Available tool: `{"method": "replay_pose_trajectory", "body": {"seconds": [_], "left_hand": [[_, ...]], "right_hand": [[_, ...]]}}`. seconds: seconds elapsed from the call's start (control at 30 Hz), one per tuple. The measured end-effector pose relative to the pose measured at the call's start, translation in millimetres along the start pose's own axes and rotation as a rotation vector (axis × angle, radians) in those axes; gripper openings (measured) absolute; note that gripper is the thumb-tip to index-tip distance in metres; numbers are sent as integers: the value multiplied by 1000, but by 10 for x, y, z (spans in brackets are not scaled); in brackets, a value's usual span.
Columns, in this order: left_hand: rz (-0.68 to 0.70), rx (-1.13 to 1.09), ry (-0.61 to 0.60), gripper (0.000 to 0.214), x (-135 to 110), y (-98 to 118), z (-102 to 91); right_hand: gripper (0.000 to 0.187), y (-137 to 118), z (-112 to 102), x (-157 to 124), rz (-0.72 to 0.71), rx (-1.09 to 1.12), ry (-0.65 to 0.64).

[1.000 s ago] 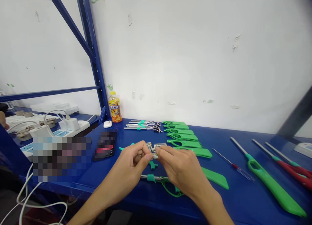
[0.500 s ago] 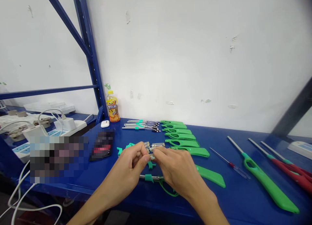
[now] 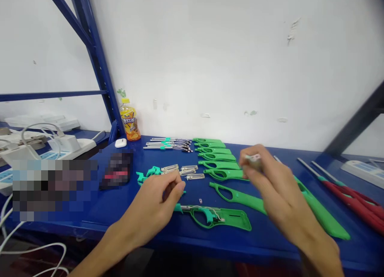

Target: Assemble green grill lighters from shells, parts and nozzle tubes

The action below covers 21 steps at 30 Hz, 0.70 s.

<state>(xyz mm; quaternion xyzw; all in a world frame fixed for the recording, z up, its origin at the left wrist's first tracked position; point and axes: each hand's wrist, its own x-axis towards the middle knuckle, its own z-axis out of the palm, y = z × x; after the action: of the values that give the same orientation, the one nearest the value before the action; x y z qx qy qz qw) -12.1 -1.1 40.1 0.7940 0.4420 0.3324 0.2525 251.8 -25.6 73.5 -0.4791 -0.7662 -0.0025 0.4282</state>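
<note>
My left hand (image 3: 159,201) rests low over the blue bench with thumb and fingers pinched together; what they hold is hidden. My right hand (image 3: 276,189) is raised to the right, blurred by motion, its fingertips closed on a small clear metal-tipped part (image 3: 253,158). Between the hands lies an open green lighter half (image 3: 220,218) with a metal tube and inner parts showing. Another green shell (image 3: 237,197) lies just behind it. Small clear metal parts (image 3: 187,172) and teal triggers (image 3: 148,173) sit near my left hand.
A row of green handle shells (image 3: 214,153) and metal tubes (image 3: 168,144) lie toward the wall. Finished green (image 3: 321,215) and red lighters (image 3: 357,201) lie at right. A juice bottle (image 3: 127,121), a white earbud case (image 3: 120,142), power strips and cables (image 3: 45,145) stand left.
My right hand has left the left hand and swung up and right with a small part. The open lighter half is now uncovered. The view has shifted right.
</note>
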Motion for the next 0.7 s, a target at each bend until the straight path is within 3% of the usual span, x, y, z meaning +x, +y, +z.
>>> {"method": "replay_pose_trajectory", "body": {"seconds": [0.1, 0.27, 0.5, 0.7], "left_hand": [[92, 140, -56, 24, -36, -5, 151], [171, 209, -147, 21, -80, -24, 302], [110, 298, -204, 25, -44, -113, 183], [7, 329, -295, 26, 18, -159, 111]], "right_hand": [[14, 99, -94, -59, 51, -53, -141], [18, 198, -2, -116, 65, -101, -445], [22, 203, 154, -109, 44, 16, -589], [25, 264, 268, -114, 15, 36, -613]]}}
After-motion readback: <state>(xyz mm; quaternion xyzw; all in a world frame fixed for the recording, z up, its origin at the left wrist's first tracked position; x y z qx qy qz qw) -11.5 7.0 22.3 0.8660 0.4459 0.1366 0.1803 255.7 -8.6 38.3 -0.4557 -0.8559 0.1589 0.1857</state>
